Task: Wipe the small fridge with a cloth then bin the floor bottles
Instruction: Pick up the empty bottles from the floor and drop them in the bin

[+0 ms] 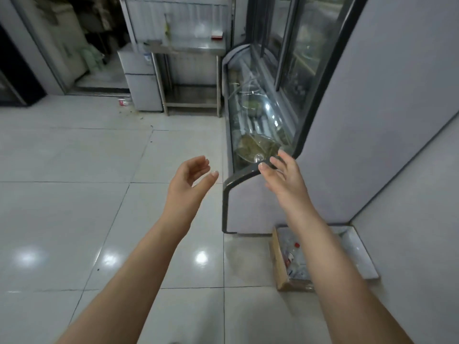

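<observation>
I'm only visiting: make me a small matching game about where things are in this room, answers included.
Things: 1 small fridge; 2 cardboard box; 3 red packet; 4 left hand.
Places: A on the steel table; B in the air, holding nothing; C on the floor beside the display case; D left of the steel table.
Pairs: 1-D, 2-C, 3-A, 4-B.

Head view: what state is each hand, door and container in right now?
left hand: open, empty.
right hand: open, empty, fingers at the display case rim.
small fridge: both doors shut.
cardboard box: open-topped, bottles inside.
red-and-white container: on the floor beside the fridge.
</observation>
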Tool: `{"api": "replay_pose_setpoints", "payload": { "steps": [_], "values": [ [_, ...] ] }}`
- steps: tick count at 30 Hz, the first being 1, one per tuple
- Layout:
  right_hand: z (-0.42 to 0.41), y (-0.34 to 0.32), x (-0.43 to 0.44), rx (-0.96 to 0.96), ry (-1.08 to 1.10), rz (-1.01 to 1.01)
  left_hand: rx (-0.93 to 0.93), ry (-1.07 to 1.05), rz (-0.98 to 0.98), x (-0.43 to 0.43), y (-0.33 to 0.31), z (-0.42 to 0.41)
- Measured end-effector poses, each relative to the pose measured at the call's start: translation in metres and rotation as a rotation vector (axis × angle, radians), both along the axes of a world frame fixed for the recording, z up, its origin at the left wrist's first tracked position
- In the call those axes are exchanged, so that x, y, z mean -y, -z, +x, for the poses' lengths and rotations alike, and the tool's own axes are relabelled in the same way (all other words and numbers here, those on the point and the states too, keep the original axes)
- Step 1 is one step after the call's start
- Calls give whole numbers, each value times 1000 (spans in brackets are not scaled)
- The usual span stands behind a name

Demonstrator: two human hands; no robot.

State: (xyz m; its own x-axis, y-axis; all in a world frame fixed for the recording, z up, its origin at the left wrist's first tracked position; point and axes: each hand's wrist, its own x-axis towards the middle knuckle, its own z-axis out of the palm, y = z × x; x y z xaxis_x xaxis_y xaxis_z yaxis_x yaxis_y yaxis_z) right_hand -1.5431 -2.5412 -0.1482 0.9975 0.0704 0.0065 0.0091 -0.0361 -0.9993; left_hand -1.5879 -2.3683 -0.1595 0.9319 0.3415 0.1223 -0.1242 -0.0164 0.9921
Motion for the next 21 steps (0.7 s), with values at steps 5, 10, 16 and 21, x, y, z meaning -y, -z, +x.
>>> {"api": "replay_pose_setpoints", "payload": {
  "steps": [5, 10, 16, 21],
  "values": [
    [-16, -13, -106, 13, -115, 19, 33, -109, -11, -99, -12, -30],
    [-30, -13, -226, -32, -148, 68, 22, -177, -7, -220, -16, -60],
    [-38, -15, -354, -65, -234, 47, 32, -276, -22, -339, -26, -79],
    [-18, -25, -434, -40, -311, 20, 78, -340, -60, -409, -34, -68]
  ]
}}
